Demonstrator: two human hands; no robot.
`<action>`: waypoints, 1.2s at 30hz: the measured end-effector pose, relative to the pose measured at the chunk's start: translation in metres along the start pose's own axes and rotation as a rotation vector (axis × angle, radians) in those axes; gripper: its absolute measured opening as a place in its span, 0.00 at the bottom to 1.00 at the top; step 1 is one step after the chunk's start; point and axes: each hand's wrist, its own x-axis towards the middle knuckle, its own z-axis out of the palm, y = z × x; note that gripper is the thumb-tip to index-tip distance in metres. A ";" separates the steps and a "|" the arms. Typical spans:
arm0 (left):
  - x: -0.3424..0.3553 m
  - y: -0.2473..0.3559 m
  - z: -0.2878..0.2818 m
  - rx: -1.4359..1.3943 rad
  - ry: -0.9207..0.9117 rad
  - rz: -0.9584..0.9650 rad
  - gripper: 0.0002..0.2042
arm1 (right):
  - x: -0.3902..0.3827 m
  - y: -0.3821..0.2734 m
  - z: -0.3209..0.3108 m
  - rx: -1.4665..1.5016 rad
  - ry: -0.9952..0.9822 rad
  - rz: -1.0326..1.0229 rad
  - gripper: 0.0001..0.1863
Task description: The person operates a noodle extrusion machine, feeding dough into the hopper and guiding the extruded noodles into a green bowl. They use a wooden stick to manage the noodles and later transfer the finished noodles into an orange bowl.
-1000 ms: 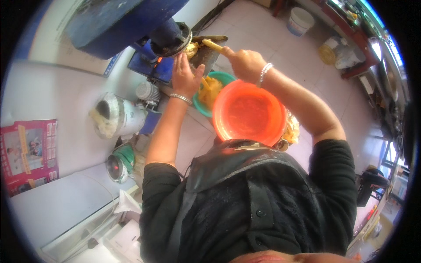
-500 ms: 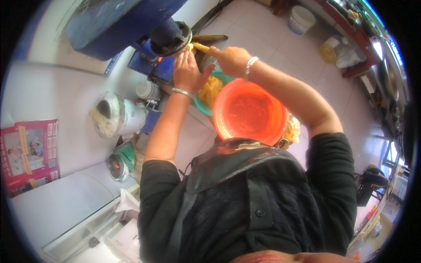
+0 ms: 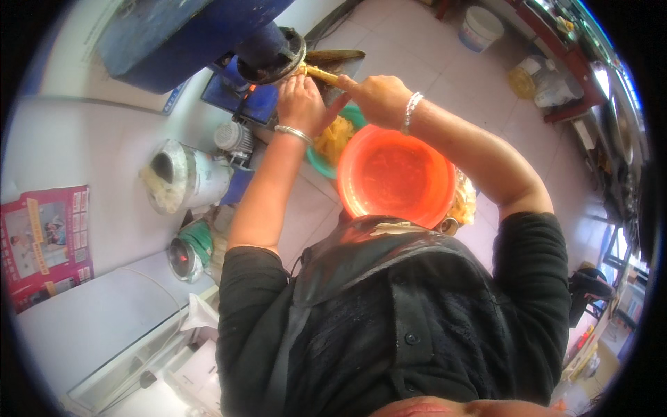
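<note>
A large blue machine (image 3: 174, 48) stands at the upper left, with a dark round outlet (image 3: 281, 59) at its end. My left hand (image 3: 302, 104) is at the outlet's lower edge, its fingers stretched out and thumb apart, the fingertips beside a bit of yellow material. My right hand (image 3: 379, 101) is closed round a yellow stick-like piece (image 3: 323, 74) whose far end meets the outlet; its exact kind is unclear. Below the hands, a green basin (image 3: 319, 165) holds yellow, strip-like material (image 3: 335, 142). An orange-red basin (image 3: 351, 187) stands in front of my dark apron.
At the left are a small grey motor (image 3: 233, 139) and a white cylindrical container (image 3: 198, 181). Yellowish pieces (image 3: 464, 201) lie right of the orange-red basin. A white bucket (image 3: 481, 29) and a clear jug of yellow liquid (image 3: 526, 78) stand on the tiled floor.
My right hand and forearm have shifted slightly right, still gripping the yellow stick-like piece, more of which shows. The left hand stays near the outlet.
</note>
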 end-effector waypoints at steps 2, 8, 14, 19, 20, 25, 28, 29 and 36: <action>0.002 0.002 -0.004 0.037 -0.011 -0.003 0.46 | 0.002 0.006 -0.003 0.002 -0.013 0.016 0.23; 0.001 0.002 -0.013 0.066 -0.087 -0.041 0.41 | -0.016 -0.004 -0.030 0.052 0.014 0.067 0.26; -0.052 0.027 -0.033 -0.132 0.412 0.202 0.22 | -0.007 -0.002 -0.012 0.054 -0.016 0.107 0.28; -0.118 0.020 -0.028 -0.440 0.184 -0.074 0.10 | -0.003 -0.003 -0.002 0.003 -0.007 0.073 0.26; -0.129 0.014 -0.021 -0.455 0.106 -0.154 0.09 | -0.002 -0.004 -0.005 0.016 -0.014 0.070 0.25; -0.151 0.008 0.014 -0.568 0.006 -0.289 0.09 | 0.004 -0.002 0.000 -0.005 0.005 0.031 0.21; -0.142 0.015 0.019 -0.603 0.046 -0.269 0.09 | 0.006 0.004 0.005 -0.007 0.019 0.032 0.22; -0.136 0.015 0.018 -0.606 0.059 -0.253 0.09 | 0.007 0.007 0.004 0.005 0.014 0.045 0.24; -0.078 -0.005 -0.022 -0.275 0.302 0.018 0.15 | -0.012 0.003 -0.011 -0.055 -0.011 -0.005 0.27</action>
